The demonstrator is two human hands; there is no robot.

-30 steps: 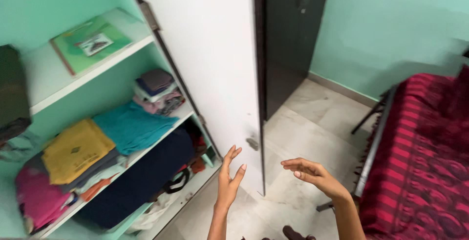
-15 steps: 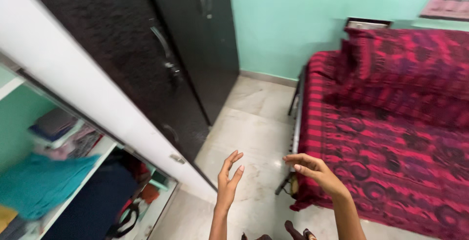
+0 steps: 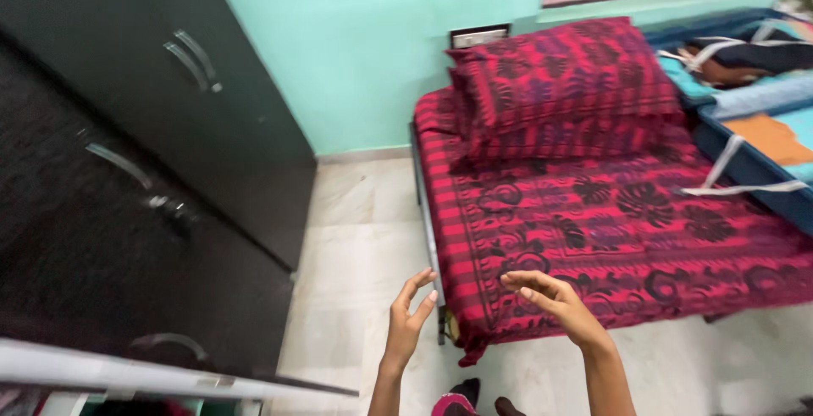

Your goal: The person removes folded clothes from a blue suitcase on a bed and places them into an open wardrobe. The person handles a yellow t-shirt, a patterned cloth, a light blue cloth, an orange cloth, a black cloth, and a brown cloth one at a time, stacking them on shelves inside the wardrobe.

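Head view: empty open hands (image 3: 409, 318) (image 3: 555, 302) near patterned red bedspread (image 3: 610, 230).

- We have a single view, worn on the head and looking steeply down past both raised hands, left hand (image 3: 408, 318) and right hand (image 3: 555, 302), at close range.
- Beyond the hands it faces the red patterned bedspread (image 3: 610, 230) and the mint-green wall (image 3: 364, 35).
- Left of the left hand the black wooden wardrobe (image 3: 127, 187) leans across our frame.

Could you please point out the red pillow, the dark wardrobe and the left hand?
red pillow (image 3: 563, 73), head view, middle of its top face.
dark wardrobe (image 3: 102, 238), head view, door panel.
left hand (image 3: 408, 318), head view, palm.
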